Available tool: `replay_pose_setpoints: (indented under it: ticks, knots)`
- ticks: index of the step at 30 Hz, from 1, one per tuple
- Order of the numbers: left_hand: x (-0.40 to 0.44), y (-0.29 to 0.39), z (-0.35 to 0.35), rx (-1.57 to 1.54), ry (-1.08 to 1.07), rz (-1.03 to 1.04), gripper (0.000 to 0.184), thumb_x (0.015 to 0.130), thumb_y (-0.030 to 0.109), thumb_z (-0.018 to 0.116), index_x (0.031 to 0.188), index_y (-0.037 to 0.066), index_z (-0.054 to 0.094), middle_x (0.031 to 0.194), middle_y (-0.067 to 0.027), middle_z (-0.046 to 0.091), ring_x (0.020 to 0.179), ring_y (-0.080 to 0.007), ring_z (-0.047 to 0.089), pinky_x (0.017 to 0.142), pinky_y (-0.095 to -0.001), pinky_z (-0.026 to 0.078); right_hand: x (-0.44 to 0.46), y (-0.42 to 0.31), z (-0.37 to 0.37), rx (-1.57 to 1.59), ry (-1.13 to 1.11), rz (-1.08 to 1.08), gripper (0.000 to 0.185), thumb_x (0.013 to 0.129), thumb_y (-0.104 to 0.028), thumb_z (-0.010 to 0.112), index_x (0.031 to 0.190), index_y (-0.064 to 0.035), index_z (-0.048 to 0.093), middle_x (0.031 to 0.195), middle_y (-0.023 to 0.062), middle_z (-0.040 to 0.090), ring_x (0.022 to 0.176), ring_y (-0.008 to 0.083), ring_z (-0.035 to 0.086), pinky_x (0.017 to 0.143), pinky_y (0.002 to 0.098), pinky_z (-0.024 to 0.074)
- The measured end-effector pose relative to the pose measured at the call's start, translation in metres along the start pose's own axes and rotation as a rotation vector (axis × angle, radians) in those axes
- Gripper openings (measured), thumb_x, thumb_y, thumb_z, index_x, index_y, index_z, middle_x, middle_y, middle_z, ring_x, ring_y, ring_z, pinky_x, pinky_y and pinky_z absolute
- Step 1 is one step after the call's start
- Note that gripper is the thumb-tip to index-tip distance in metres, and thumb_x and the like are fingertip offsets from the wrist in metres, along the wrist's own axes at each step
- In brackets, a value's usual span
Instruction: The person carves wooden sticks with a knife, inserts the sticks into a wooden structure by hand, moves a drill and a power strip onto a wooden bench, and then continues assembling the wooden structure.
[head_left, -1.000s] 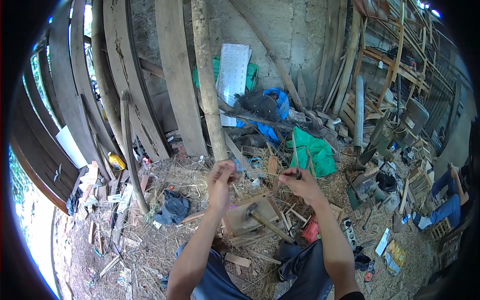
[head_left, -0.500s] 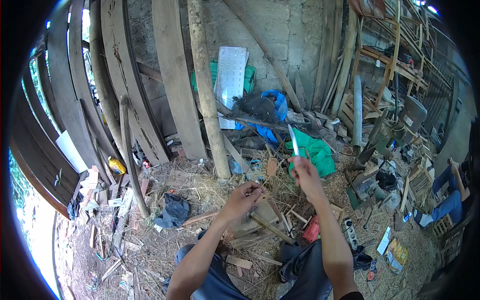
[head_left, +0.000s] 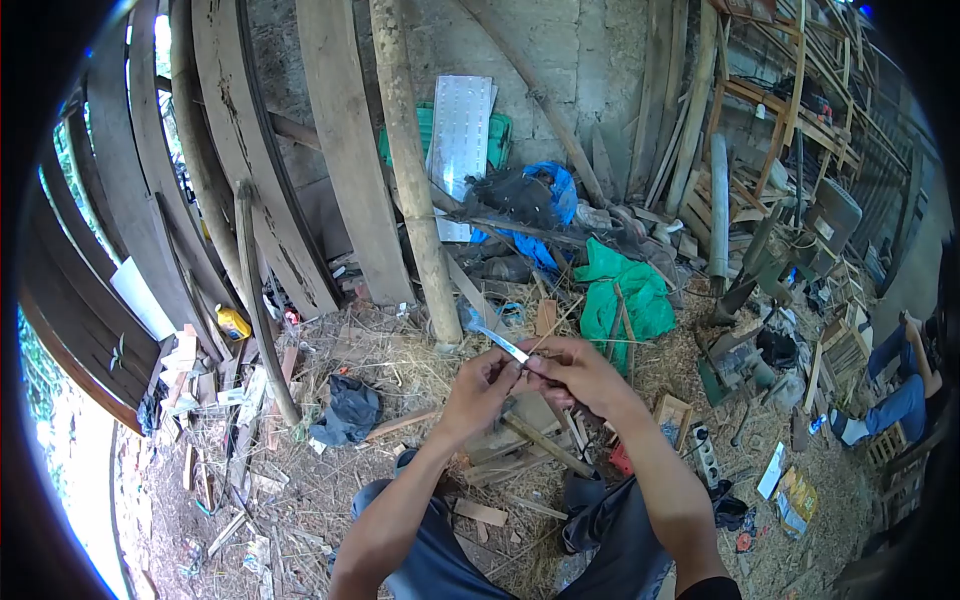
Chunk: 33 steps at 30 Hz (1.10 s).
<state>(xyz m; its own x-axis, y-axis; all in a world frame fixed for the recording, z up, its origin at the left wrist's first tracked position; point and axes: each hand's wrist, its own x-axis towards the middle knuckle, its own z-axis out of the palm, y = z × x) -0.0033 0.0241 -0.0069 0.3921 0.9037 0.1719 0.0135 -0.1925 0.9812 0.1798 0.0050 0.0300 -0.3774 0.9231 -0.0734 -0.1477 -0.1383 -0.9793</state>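
My right hand [head_left: 580, 376] is closed around the handle of a knife [head_left: 500, 341], its bright blade pointing up and to the left. My left hand [head_left: 476, 394] meets it in front of my knees, fingers pinched together close to the blade. What those left fingers hold, if anything, is too small to make out. Below the hands, a wooden stick [head_left: 545, 442] slants across a flat board [head_left: 492, 470] on the ground between my legs.
A green plastic sheet [head_left: 625, 300] lies ahead, right of a wooden post [head_left: 410, 180]. A black plastic bag [head_left: 350, 410] is at left, a power strip [head_left: 706, 455] at right. Wood scraps and straw litter the ground. Another person's leg [head_left: 890, 410] shows far right.
My right hand has lowered the knife, bringing it left to my left hand. The blade has swung from nearly upright to slanting left. My left hand stays pinched near the same place.
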Motion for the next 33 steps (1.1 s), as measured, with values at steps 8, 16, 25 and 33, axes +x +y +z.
replay_pose_setpoints:
  ticks: [8, 16, 25, 33]
  knots:
    - [0.0, 0.008, 0.01, -0.153, 0.006, -0.094, 0.014, 0.094, 0.012, 0.054, 0.094, 0.0, 0.06, 0.07, 0.0032, 0.051, 0.062, -0.0043, 0.041, 0.054, -0.0218, 0.033, -0.005, -0.01, -0.016, -0.059, 0.072, 0.07, 0.018, 0.091, -0.012, 0.06, 0.101, 0.0026, 0.063, 0.073, 0.0038, 0.06, 0.048, 0.0047, 0.042, 0.04, 0.0194, 0.0291]
    - [-0.009, 0.016, -0.014, -0.222, -0.015, -0.236, 0.015, 0.094, 0.01, 0.053, 0.098, 0.0, 0.062, 0.072, 0.0015, 0.051, 0.063, -0.0043, 0.042, 0.056, -0.0203, 0.035, -0.012, -0.015, -0.076, -0.078, 0.545, -0.222, 0.02, 0.092, -0.017, 0.056, 0.097, 0.0016, 0.062, 0.069, 0.001, 0.057, 0.048, 0.0063, 0.044, 0.041, 0.0222, 0.0314]
    - [0.001, 0.005, 0.0, -0.163, -0.022, -0.127, 0.017, 0.096, 0.014, 0.05, 0.097, 0.001, 0.061, 0.07, 0.0048, 0.046, 0.058, -0.0025, 0.035, 0.051, -0.0187, 0.028, 0.003, 0.007, 0.009, -0.118, 0.134, -0.112, 0.02, 0.093, -0.015, 0.056, 0.102, 0.0034, 0.059, 0.068, 0.0025, 0.056, 0.047, 0.0043, 0.04, 0.042, 0.0204, 0.0304]
    - [-0.008, 0.007, -0.005, -0.024, -0.034, -0.059, 0.017, 0.096, 0.015, 0.051, 0.097, 0.001, 0.061, 0.073, 0.0032, 0.052, 0.061, -0.0029, 0.041, 0.053, -0.0202, 0.032, 0.001, -0.004, -0.026, -0.015, 0.293, 0.011, 0.018, 0.09, -0.017, 0.062, 0.094, 0.0, 0.066, 0.069, 0.0016, 0.057, 0.047, 0.0035, 0.039, 0.042, 0.0196, 0.0282]
